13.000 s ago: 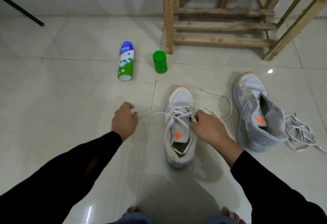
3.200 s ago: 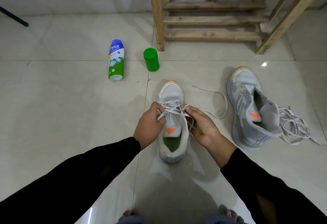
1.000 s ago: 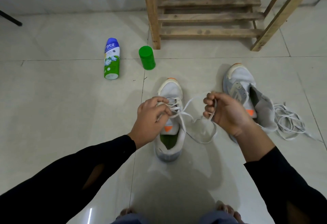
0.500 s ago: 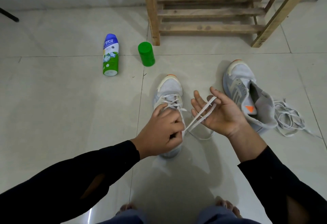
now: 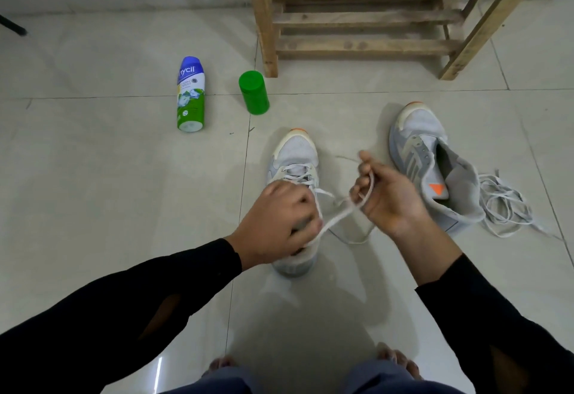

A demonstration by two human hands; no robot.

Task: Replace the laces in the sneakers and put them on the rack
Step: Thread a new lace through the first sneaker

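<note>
While you work over the tiled floor (image 5: 93,194), your left hand (image 5: 279,222) sits above the heel half of the laced sneaker (image 5: 295,154), which stands on its sole directly ahead of you with the toe pointing away. The left fingers (image 5: 306,207) are curled shut and pinch one run of the white lace (image 5: 338,216) close to the shoe's collar. From that pinch the lace climbs to the right and reaches your right hand (image 5: 391,201), held just right of the shoe and raised clear of the floor. The right fingers (image 5: 365,165) are bent around the lace, which wraps over them as a loop; a slack length hangs below and rests on the floor between the two shoes. Crossed lacing fills the front eyelets of the laced sneaker.

The second sneaker (image 5: 416,145) lies to the right, leaning over on its side, unlaced, with the orange mark on its tongue exposed. A loose lace (image 5: 503,204) lies tangled on the floor, touching that shoe's far right side. The wooden rack (image 5: 366,17) stands beyond both shoes; both shoes are on the floor in front of it. Near the rack's left front post a green cap (image 5: 253,92) stands upright, and a spray can (image 5: 190,95) lies further left, apart from the cap, base toward you. Black sleeves (image 5: 124,300) cover both forearms.
</note>
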